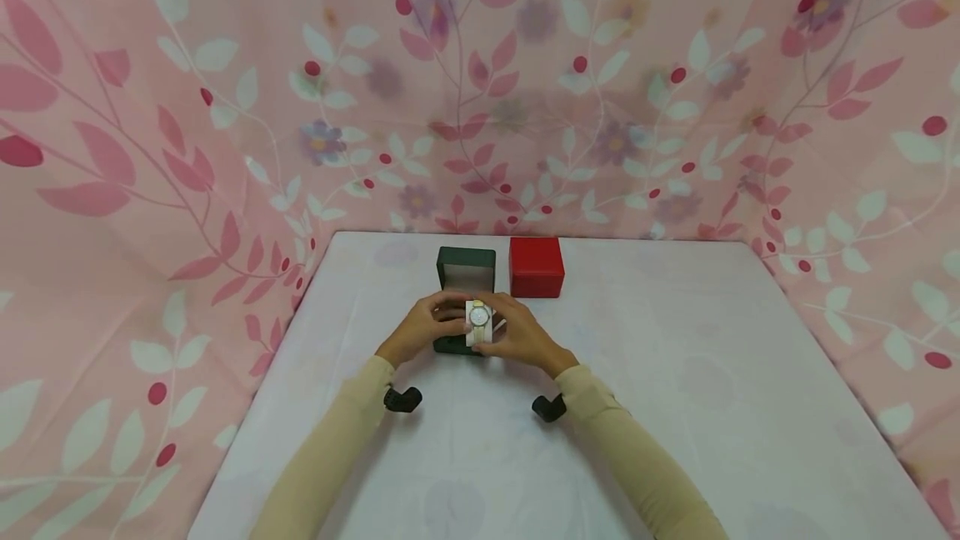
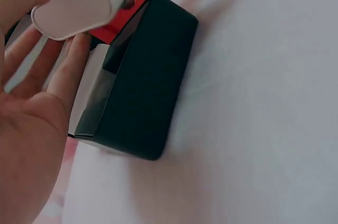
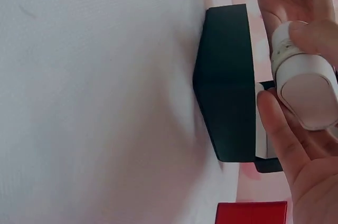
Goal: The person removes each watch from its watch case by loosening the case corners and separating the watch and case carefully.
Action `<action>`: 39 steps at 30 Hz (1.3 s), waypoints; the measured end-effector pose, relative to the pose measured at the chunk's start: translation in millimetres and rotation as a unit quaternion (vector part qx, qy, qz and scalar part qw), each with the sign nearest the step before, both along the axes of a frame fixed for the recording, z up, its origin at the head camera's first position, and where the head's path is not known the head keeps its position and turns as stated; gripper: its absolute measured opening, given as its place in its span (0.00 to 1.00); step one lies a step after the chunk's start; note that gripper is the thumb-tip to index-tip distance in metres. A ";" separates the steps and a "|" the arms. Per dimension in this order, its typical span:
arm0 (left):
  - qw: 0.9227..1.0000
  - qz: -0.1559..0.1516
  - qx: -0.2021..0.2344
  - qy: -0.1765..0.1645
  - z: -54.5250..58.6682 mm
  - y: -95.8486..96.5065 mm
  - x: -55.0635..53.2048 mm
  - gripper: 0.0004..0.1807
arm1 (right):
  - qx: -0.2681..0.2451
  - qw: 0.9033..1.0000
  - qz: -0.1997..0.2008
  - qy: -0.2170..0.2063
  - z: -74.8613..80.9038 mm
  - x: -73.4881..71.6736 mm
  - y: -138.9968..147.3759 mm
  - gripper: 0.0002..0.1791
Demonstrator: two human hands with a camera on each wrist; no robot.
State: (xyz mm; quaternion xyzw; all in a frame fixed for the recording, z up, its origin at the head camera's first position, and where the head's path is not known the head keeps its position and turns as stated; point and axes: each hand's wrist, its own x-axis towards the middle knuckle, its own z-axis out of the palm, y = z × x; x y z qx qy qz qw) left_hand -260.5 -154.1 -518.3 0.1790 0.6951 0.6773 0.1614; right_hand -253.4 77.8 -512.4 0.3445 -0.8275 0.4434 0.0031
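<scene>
Both hands hold a watch [image 1: 478, 317] with a pale round dial, wrapped round a white cushion [image 2: 74, 5]. My left hand [image 1: 423, 325] grips one side, its thumb on the cushion's end and fingers behind it. On the other side, my right hand [image 1: 521, 336] has its thumb pressed on the cushion [image 3: 306, 89] and its fingers spread beneath. A dark green watch box [image 1: 467, 258] stands behind and below the hands with its lid raised. Its pale lining shows, while the hands cover much of the lower half.
Right of the green box, close to the table's back edge, sits a closed red box [image 1: 536, 267]. A white cloth [image 1: 660, 407] covers the table. Pink floral fabric [image 1: 480, 90] hangs at the back and both sides.
</scene>
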 end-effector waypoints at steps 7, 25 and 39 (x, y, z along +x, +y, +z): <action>0.988 -0.063 -0.054 0.131 5.5 7.5 0.4 0.47 | -0.009 0.999 -0.024 -0.022 9.0 -3.3 5.7 0.43; 0.990 -0.019 -0.019 0.136 3.1 9.9 3.9 0.42 | -0.025 0.999 0.029 -0.024 13.5 -3.3 17.5 0.45; 0.990 -0.039 -0.034 0.131 1.1 14.1 5.0 0.42 | -0.057 0.998 -0.002 -0.024 3.8 2.5 18.3 0.39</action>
